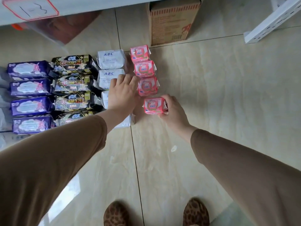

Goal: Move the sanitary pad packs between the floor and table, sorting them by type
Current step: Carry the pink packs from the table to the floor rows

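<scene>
Right hand: the right hand [175,111] is curled around the nearest pink pack [154,106], thumb side at the pack's 3 o'clock edge, fingers wrapping its near right corner; the pack sits on the tiled floor [211,95].
Left hand: the left hand [123,92] is spread with fingers straight, palm down, lying over the white ABC packs [111,61]; its fingertips reach the second ABC pack and the edge of the third pink pack [148,86]. It grips nothing.
Hands together or apart: apart, the left at 10 o'clock from the right, the held pink pack between them.
Pink column: four small pink packs in a line running from 12 to 6 o'clock, the held one nearest the person and set slightly off toward 3 o'clock.
White column: just beside the pink one at its 9 o'clock; two ABC packs plainly seen, two more partly hidden under the left hand and brown sleeve [65,152].
Black column: four black packs marked 420 [74,65], the nearest partly covered by the sleeve.
Purple column: four purple packs [28,70], farthest toward 9 o'clock.
Containers: a cardboard box [172,22] stands on the floor at 12 o'clock from the pink column; its contents cannot be seen.
Table: a white edge with a red-bordered label [31,8] at 11 o'clock.
Feet: two leopard-print slippers [116,214] at 6 o'clock.
</scene>
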Available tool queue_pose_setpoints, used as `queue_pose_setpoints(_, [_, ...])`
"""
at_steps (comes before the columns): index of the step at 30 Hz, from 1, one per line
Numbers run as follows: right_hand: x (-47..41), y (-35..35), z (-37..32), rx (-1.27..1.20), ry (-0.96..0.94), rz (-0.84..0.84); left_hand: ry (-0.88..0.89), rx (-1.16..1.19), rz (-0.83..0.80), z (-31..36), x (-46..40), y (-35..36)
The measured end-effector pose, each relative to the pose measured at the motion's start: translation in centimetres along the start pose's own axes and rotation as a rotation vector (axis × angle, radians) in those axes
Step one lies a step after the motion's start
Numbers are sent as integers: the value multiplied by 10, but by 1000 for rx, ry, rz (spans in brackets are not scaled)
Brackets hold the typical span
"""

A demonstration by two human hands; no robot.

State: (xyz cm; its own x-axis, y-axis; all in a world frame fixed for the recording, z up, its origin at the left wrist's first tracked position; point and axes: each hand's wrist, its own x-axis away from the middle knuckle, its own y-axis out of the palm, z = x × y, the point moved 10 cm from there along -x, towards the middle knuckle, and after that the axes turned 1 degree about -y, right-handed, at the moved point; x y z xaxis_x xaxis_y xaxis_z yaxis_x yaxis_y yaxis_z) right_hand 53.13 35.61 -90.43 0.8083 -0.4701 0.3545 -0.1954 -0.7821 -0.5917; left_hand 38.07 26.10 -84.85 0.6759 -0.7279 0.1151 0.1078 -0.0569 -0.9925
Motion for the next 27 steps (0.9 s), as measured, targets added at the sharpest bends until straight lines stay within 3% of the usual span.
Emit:
queue_pose_setpoints(8, [-14, 12, 3, 25, 22, 35, 3, 17, -41, -11, 34, -5])
queue_pose_setpoints(14, [33, 3, -4, 101, 162, -44, -62, 95, -85, -19, 78, -24])
queue_pose_setpoints(20, [126, -26, -95, 213, 102, -121, -214, 214, -185, -41, 166, -91])
queue_pose_setpoints(27, [197, -35, -263, 275, -78, -227, -452, 338, -217, -97, 283, -210])
